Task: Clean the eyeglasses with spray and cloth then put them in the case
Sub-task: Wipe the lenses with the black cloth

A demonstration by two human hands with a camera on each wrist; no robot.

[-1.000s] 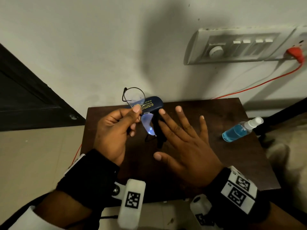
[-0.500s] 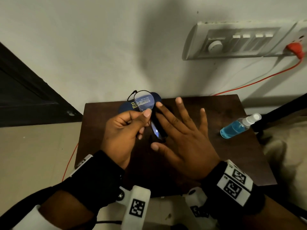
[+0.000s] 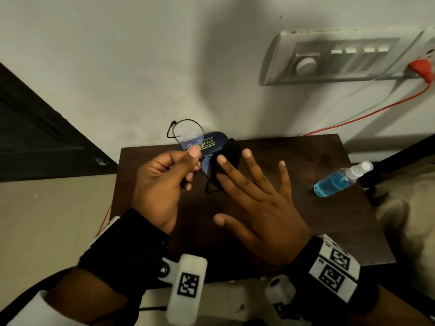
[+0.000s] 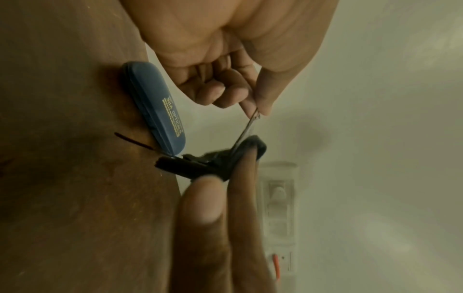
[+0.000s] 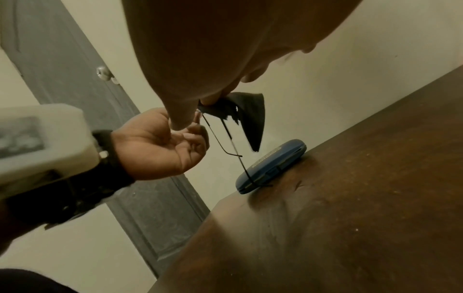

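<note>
Pinching the glasses (image 3: 188, 135) at the bridge between thumb and forefinger, the left hand (image 3: 162, 184) holds them lifted above the table (image 3: 306, 220). The right hand (image 3: 256, 208) has its fingers spread straight, and the black cloth (image 3: 229, 152) is pressed by its forefinger against the nearer lens; how the thumb lies behind the cloth cannot be told. A blue case (image 3: 215, 143) lies shut at the table's back edge, partly hidden behind lens and cloth. A spray bottle (image 3: 339, 181) of blue liquid lies on its side well to the right. A switchboard (image 3: 341, 60) with a red plug (image 3: 421, 69) sits on the wall. Compared with half a second ago, the glasses sit further left, the far lens now clear of the case.
</note>
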